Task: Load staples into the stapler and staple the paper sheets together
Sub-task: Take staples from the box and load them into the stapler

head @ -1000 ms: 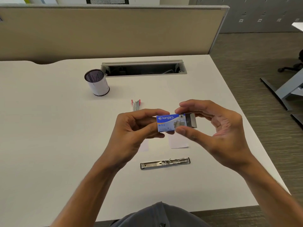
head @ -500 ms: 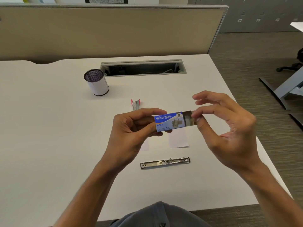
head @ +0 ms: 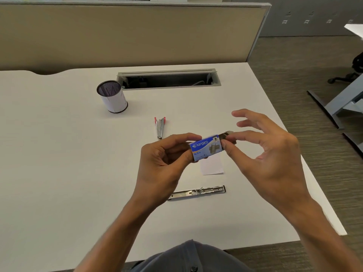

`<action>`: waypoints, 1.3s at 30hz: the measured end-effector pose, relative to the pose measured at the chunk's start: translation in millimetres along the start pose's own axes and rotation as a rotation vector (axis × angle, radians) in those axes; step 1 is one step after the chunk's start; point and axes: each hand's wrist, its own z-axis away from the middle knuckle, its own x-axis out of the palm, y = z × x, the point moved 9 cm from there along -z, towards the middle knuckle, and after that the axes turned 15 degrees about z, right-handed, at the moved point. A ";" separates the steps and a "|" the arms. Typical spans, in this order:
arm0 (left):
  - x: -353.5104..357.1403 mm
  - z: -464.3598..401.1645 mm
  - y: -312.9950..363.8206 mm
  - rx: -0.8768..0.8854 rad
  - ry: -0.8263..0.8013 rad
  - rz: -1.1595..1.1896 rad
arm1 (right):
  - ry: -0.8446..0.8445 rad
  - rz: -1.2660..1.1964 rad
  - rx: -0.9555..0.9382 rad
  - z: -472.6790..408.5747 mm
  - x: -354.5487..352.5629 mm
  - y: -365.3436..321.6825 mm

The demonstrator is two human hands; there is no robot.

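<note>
- A mesh pen cup (head: pixel 113 97) stands at the far left of the white surface (head: pixel 59 154).
- The left hand (head: pixel 163 163) pinches the blue staple box (head: pixel 206 147) above the surface, thumb and fingers (head: pixel 184 137) closed on its left end.
- The right hand (head: pixel 273 160) grips the box's grey inner tray (head: pixel 227 135) between thumb and forefinger, the other fingers spread.
- The stapler's metal magazine (head: pixel 197 192) lies below the box; paper sheets (head: pixel 212 165) lie between.

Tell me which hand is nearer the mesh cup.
Left. The left hand holds the staple box in front of and to the right of the mesh cup; the right hand pinches the box's inner tray, farther right.
</note>
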 end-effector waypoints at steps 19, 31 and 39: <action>-9.2 1.7 -10.6 -0.068 0.012 -0.013 | 0.107 -0.462 0.203 5.8 9.0 23.1; -15.7 2.0 -19.6 -0.112 0.008 0.012 | -0.104 -0.610 0.335 7.1 40.1 42.6; -15.0 0.0 -20.3 -0.110 0.001 0.030 | -0.283 -0.792 0.461 11.3 59.2 41.6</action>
